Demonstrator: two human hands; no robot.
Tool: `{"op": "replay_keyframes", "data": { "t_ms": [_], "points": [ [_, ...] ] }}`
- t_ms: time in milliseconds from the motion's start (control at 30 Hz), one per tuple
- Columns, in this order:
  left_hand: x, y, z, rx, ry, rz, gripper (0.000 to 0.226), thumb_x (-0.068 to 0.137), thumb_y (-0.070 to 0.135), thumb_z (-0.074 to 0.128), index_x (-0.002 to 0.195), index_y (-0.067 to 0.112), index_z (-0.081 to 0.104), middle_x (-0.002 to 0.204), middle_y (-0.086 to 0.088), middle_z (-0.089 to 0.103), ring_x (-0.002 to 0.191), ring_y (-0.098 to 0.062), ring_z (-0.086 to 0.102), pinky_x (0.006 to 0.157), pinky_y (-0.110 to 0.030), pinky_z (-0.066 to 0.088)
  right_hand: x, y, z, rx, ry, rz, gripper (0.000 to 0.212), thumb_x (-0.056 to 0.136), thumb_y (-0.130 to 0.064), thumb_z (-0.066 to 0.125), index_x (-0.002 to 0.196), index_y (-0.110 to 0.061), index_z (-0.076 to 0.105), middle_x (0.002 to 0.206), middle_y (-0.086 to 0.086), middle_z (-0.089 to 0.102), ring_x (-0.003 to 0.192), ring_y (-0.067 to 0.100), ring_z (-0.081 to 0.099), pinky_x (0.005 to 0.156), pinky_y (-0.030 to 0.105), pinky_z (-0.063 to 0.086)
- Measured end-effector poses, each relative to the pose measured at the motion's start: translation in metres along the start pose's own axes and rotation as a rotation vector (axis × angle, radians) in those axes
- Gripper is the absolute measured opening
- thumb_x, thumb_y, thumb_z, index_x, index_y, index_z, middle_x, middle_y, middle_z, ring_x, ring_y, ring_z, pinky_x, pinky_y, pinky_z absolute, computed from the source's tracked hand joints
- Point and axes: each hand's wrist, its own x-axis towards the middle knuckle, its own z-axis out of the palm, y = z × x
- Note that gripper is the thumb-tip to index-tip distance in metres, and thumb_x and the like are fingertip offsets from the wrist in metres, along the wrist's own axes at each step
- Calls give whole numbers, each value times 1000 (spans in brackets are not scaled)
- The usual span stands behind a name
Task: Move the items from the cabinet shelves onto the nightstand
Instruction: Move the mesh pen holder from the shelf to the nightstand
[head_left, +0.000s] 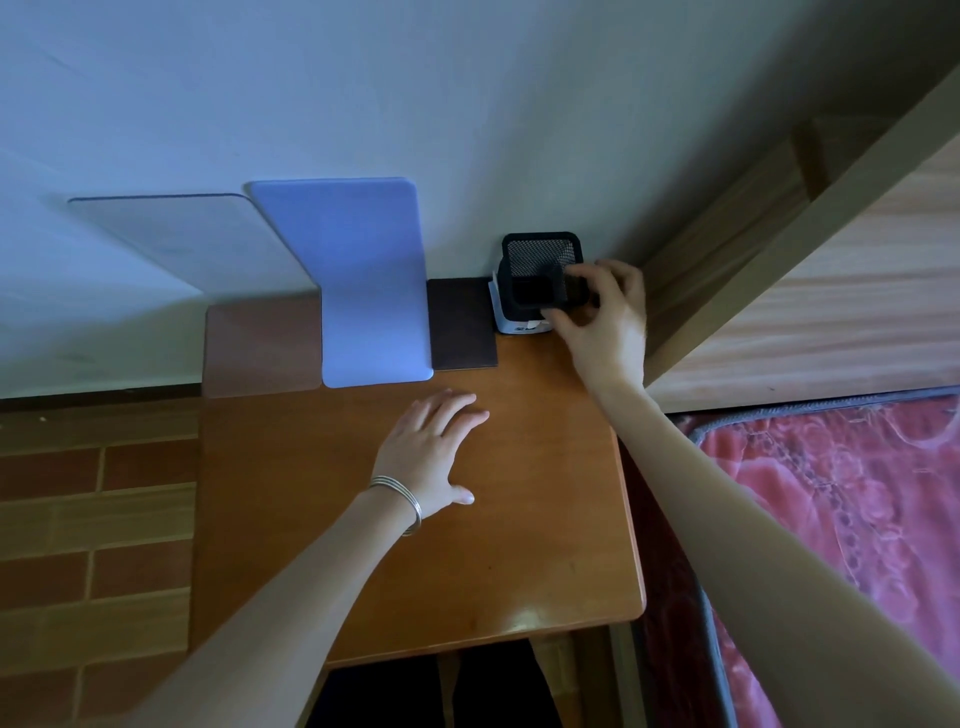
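Note:
A black mesh pen holder (535, 270) stands at the back right corner of the wooden nightstand (363, 545), on top of a small white box (511, 325). My right hand (605, 317) grips the holder's right side with fingers curled on its rim. A blue L-shaped bookend (363, 291) stands upright against the wall, its base on the nightstand. A dark brown flat pad (462, 325) lies between the bookend and the white box. My left hand (431, 452), with bracelets at the wrist, rests flat and spread on the nightstand top, holding nothing.
A white wall runs behind the nightstand. A wooden headboard (805, 270) rises at the right, with a bed covered in a pink patterned blanket (857, 519) beside it. Brown tiled floor (93, 519) lies to the left.

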Motion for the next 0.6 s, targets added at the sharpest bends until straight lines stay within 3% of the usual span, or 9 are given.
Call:
{"op": "replay_keyframes", "data": {
  "t_ms": [67, 200, 300, 367, 467, 600],
  "points": [
    [0, 0, 0, 2, -2, 2, 92, 68, 51, 75, 144, 33, 26, 153, 11, 14, 140, -18, 10, 115, -37, 12, -9, 1, -1, 55, 15, 3, 53, 73, -15, 75, 122, -17, 54, 128, 6, 42, 110, 13, 49, 81, 12, 42],
    [2, 2, 0, 53, -28, 8, 91, 72, 55, 69, 145, 34, 19, 155, 10, 9, 141, -18, 6, 114, -36, 10, -60, 22, -6, -54, -94, -30, 62, 76, -10, 73, 131, -13, 46, 133, 7, 41, 114, 11, 45, 84, 17, 41],
    [2, 1, 0, 72, -48, 4, 92, 74, 56, 66, 147, 33, 15, 156, 10, 4, 142, -17, 0, 115, -37, 6, -101, 50, -4, -327, -361, -79, 60, 77, -12, 72, 132, -11, 47, 141, 9, 37, 123, 25, 44, 90, 37, 50],
    [-1, 0, 1, 88, -63, 10, 92, 77, 57, 63, 148, 32, 11, 156, 11, -2, 142, -16, -6, 115, -39, 1, -117, 62, -4, -437, -491, -126, 59, 79, -12, 70, 133, -7, 47, 145, 14, 35, 135, 31, 31, 104, 46, 40],
    [-5, 3, 0, 174, -99, 19, 89, 81, 60, 55, 149, 30, 5, 157, 8, -8, 142, -18, -10, 116, -41, 2, -125, 62, -8, -465, -533, -154, 58, 80, -8, 66, 133, -4, 46, 147, 15, 34, 139, 31, 25, 108, 46, 34],
    [-6, 14, -14, 320, -197, 25, 83, 87, 54, 51, 149, 24, 5, 157, -2, -7, 143, -26, -4, 114, -42, 17, -132, 53, -27, -590, -612, -194, 60, 87, -11, 53, 142, -7, 31, 150, 14, 26, 142, 28, 12, 116, 43, 16]
  ]
}}
